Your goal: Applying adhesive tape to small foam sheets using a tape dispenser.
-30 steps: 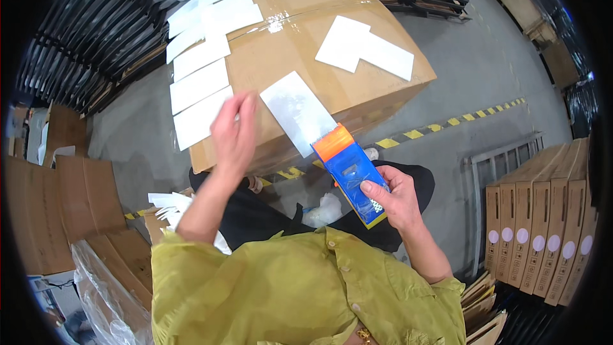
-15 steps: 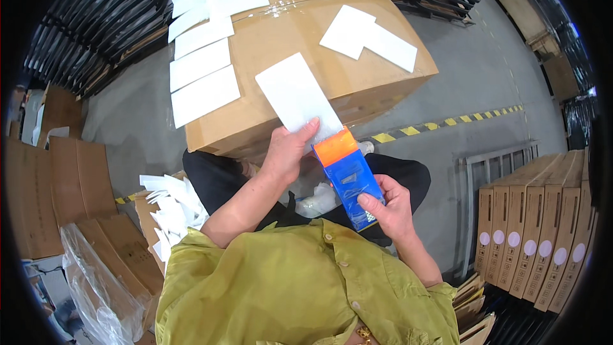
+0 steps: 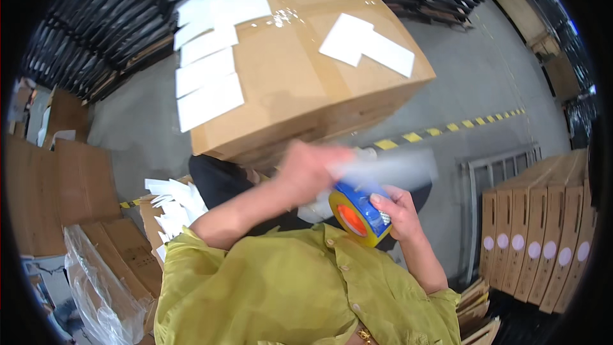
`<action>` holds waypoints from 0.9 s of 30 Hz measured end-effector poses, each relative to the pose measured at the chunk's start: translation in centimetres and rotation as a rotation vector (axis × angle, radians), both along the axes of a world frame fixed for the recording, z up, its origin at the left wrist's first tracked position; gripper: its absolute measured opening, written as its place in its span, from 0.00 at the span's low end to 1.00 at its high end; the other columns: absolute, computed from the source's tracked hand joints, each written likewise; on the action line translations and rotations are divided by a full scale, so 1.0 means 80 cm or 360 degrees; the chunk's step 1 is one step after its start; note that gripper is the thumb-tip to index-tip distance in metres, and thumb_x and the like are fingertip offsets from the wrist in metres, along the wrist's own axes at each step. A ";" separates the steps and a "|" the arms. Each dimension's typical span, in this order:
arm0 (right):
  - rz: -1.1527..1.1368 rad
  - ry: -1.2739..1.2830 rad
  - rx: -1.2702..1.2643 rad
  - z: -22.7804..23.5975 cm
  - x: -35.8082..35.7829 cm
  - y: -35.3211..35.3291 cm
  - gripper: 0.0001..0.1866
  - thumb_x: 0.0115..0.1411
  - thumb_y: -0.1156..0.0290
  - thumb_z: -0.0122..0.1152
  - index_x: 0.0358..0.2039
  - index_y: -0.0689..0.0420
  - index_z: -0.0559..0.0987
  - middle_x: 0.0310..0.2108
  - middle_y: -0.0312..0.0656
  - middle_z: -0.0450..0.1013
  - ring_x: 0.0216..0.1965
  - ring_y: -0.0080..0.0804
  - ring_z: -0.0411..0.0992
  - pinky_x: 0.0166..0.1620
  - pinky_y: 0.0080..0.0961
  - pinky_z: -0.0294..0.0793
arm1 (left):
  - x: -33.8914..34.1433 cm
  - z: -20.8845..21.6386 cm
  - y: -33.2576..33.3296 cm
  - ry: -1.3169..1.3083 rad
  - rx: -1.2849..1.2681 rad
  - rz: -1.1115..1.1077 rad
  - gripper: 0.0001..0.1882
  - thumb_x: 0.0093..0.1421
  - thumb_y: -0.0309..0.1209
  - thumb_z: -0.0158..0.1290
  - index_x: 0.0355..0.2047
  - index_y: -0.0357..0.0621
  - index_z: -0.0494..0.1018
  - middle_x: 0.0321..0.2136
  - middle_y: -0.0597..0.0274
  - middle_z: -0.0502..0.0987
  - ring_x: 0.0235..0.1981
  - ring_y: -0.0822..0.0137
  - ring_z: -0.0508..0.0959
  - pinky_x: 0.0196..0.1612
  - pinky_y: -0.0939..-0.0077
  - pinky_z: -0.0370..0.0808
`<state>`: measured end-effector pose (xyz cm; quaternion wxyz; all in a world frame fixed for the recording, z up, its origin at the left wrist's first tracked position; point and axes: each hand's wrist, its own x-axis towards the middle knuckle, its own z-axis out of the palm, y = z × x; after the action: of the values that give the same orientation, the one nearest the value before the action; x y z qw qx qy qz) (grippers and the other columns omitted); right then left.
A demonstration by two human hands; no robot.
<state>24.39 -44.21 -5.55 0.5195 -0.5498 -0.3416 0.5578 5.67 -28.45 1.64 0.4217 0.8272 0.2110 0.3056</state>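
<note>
In my right hand (image 3: 402, 212) is a small blue box (image 3: 365, 193), gripped by its side with the thumb on top. Its mouth gapes toward my body, showing an orange inside and a yellow edge. Over the box's far end, my left hand (image 3: 311, 163) is closed on a white card (image 3: 399, 169). Both the hand and the card are smeared by motion. Beyond my hands stands a large taped carton (image 3: 281, 80). Several white cards (image 3: 211, 102) lie overlapping along its left side, and two more white cards (image 3: 387, 52) rest at its right.
Beside my left leg, an open carton (image 3: 150, 217) holds a heap of white pieces. A plastic-wrapped carton (image 3: 102, 287) stands at lower left. Upright flat cartons (image 3: 533, 236) line the right, near a metal frame (image 3: 498, 166). Striped floor tape (image 3: 434, 132) runs past the large carton.
My left hand has swung the white card rightward and turned it nearly crosswise. My right hand has tilted the blue box so its opening faces me.
</note>
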 end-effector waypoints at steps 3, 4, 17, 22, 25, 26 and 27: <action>-0.0088 0.0273 -0.0526 0.032 -0.015 0.043 0.17 0.50 0.60 0.57 0.28 0.66 0.74 0.23 0.39 0.71 0.22 0.21 0.68 0.26 0.18 0.67 | 0.003 0.014 -0.039 -0.0173 0.0653 -0.0687 0.14 0.40 0.25 0.52 0.31 0.46 0.73 0.25 0.63 0.75 0.26 0.64 0.76 0.27 0.74 0.74; -0.0068 0.0109 -0.0554 0.021 -0.012 0.044 0.18 0.50 0.60 0.57 0.28 0.66 0.74 0.23 0.39 0.71 0.22 0.21 0.68 0.26 0.18 0.67 | 0.001 0.028 -0.034 -0.0160 0.0684 -0.0668 0.14 0.40 0.25 0.52 0.31 0.46 0.73 0.25 0.63 0.75 0.26 0.64 0.76 0.27 0.74 0.74; -0.0340 0.0338 -0.0518 -0.012 -0.019 0.022 0.16 0.47 0.63 0.62 0.27 0.65 0.74 0.22 0.38 0.72 0.20 0.19 0.68 0.27 0.15 0.67 | -0.098 0.017 0.264 0.1806 0.1456 0.1210 0.15 0.52 0.36 0.47 0.38 0.45 0.63 0.26 0.56 0.73 0.29 0.58 0.75 0.44 0.61 0.66; -0.0347 0.0286 -0.0580 -0.013 -0.021 0.027 0.16 0.47 0.64 0.62 0.28 0.66 0.73 0.22 0.38 0.72 0.20 0.19 0.68 0.26 0.15 0.67 | -0.090 -0.019 0.303 0.1929 0.1399 0.1224 0.13 0.54 0.37 0.44 0.38 0.45 0.63 0.26 0.55 0.73 0.29 0.58 0.75 0.46 0.55 0.62; -0.0365 0.0272 -0.0594 -0.016 -0.021 0.025 0.16 0.47 0.64 0.61 0.27 0.66 0.73 0.22 0.38 0.72 0.20 0.19 0.68 0.26 0.15 0.67 | -0.080 -0.023 0.305 0.2035 0.1295 0.1176 0.15 0.56 0.40 0.41 0.40 0.45 0.64 0.27 0.56 0.73 0.30 0.59 0.75 0.48 0.52 0.59; -0.0369 0.0270 -0.0597 -0.018 -0.020 0.025 0.15 0.47 0.65 0.61 0.27 0.66 0.74 0.22 0.38 0.72 0.20 0.19 0.68 0.26 0.15 0.67 | -0.080 -0.030 0.307 0.1991 0.1284 0.1216 0.17 0.57 0.42 0.41 0.41 0.45 0.64 0.28 0.55 0.73 0.31 0.59 0.75 0.48 0.51 0.58; -0.0378 0.0269 -0.0603 -0.019 -0.020 0.024 0.15 0.47 0.65 0.61 0.27 0.66 0.74 0.22 0.38 0.72 0.20 0.19 0.68 0.26 0.15 0.68 | -0.077 -0.030 0.306 0.1947 0.1274 0.1248 0.19 0.57 0.44 0.40 0.42 0.46 0.64 0.29 0.55 0.73 0.32 0.59 0.75 0.49 0.51 0.57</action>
<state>22.78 -42.28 -7.08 0.4958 -0.6251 -0.1191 0.5910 -0.50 -4.01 -0.75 -0.2308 0.8013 0.5515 -0.0214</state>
